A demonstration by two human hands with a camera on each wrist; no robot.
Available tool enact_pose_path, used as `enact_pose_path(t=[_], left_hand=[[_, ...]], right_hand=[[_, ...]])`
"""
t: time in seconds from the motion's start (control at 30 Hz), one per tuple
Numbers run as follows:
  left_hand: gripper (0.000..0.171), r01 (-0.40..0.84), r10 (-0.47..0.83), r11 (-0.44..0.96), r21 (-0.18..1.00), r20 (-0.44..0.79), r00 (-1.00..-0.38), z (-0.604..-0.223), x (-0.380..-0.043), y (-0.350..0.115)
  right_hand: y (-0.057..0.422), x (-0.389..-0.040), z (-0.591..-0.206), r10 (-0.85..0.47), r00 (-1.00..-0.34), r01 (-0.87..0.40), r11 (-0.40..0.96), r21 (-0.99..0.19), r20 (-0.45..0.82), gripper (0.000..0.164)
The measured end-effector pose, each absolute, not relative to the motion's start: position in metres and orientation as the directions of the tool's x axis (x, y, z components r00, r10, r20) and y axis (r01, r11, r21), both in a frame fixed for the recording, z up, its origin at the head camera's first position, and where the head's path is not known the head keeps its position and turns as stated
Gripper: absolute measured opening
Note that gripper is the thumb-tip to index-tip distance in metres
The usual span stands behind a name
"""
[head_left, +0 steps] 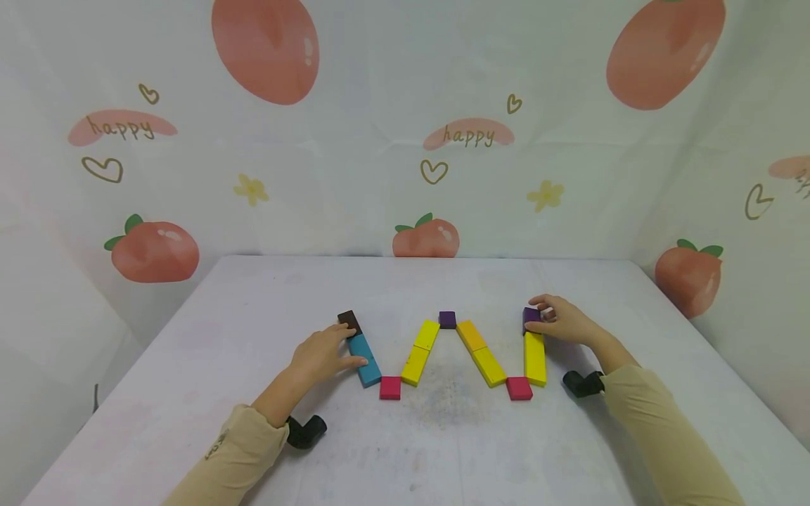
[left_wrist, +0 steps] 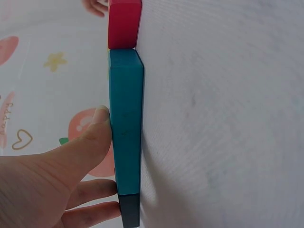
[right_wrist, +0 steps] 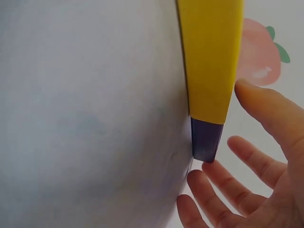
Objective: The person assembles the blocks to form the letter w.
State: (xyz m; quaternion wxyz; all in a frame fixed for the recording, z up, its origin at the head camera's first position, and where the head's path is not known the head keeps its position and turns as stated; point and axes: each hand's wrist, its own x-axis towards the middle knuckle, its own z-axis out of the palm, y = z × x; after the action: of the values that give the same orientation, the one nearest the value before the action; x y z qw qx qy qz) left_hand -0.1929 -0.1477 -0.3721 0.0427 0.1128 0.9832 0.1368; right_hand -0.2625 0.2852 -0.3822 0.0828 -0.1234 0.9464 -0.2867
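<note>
A zigzag row of coloured blocks lies on the white table. My left hand (head_left: 318, 356) rests at its left end: in the left wrist view the thumb touches the blue block (left_wrist: 126, 128) and the fingertips reach the join with the black block (left_wrist: 129, 210). My right hand (head_left: 568, 324) is at the other end, fingers spread round the dark purple block (right_wrist: 205, 140) without gripping it. The yellow block (right_wrist: 211, 57) lies against that purple one, near the thumb. Two red blocks (head_left: 390, 388) form the lower corners.
Between the hands are more yellow blocks (head_left: 414, 364), an orange-yellow block (head_left: 470, 335) and a purple block (head_left: 447, 320) at the middle peak. Black wrist-worn devices (head_left: 308, 431) sit by both sleeves. A printed cloth (head_left: 354, 140) hangs behind the table (head_left: 253, 302).
</note>
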Motion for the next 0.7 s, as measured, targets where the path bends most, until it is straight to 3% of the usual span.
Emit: enact_pose_path(t=[0.7], left_hand=[[0.064,0.200,0.226,0.935,0.291,-0.057,-0.972,-0.3726,-0.1934,-0.1480]], right_hand=[[0.2774,-0.2657,-0.3813,-0.269,-0.959,-0.184,0.833,-0.521,-0.092,0.058]])
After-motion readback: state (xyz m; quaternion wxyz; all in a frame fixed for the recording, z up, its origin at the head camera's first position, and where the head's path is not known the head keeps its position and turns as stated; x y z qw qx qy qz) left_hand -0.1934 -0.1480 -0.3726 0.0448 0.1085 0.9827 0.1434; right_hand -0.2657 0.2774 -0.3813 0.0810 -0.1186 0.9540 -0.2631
